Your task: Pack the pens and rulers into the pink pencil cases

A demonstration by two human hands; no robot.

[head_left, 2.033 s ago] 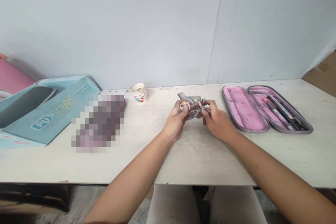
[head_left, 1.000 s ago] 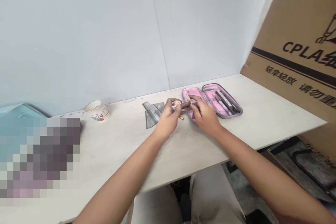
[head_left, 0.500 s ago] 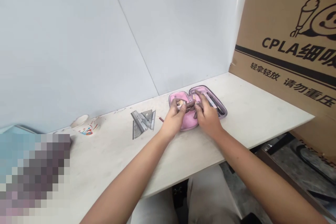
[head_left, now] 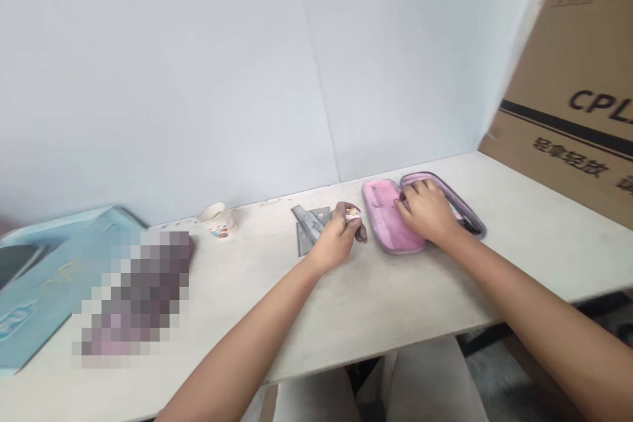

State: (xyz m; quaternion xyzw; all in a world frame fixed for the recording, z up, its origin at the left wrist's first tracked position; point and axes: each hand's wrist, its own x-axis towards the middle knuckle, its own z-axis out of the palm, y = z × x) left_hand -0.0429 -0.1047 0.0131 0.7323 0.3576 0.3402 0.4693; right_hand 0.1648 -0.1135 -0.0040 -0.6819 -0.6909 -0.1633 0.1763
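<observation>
An open pink pencil case (head_left: 390, 227) lies on the white table (head_left: 376, 297). My right hand (head_left: 428, 211) rests inside its right half, fingers curled down over the pens there; what it grips is hidden. My left hand (head_left: 341, 237) hovers just left of the case, closed around a small white and brown object (head_left: 353, 214) that I cannot name. Grey set squares and a ruler (head_left: 309, 227) lie flat directly left of my left hand.
A small patterned cup (head_left: 217, 217) stands near the wall. A light blue box (head_left: 34, 290) and a blurred-out object (head_left: 131, 293) sit at the left. A large brown cardboard box (head_left: 568, 112) borders the table's right end.
My hands have parted: the right one moved into the case's right half, the left one drew back toward the rulers. The view swung back to the left.
</observation>
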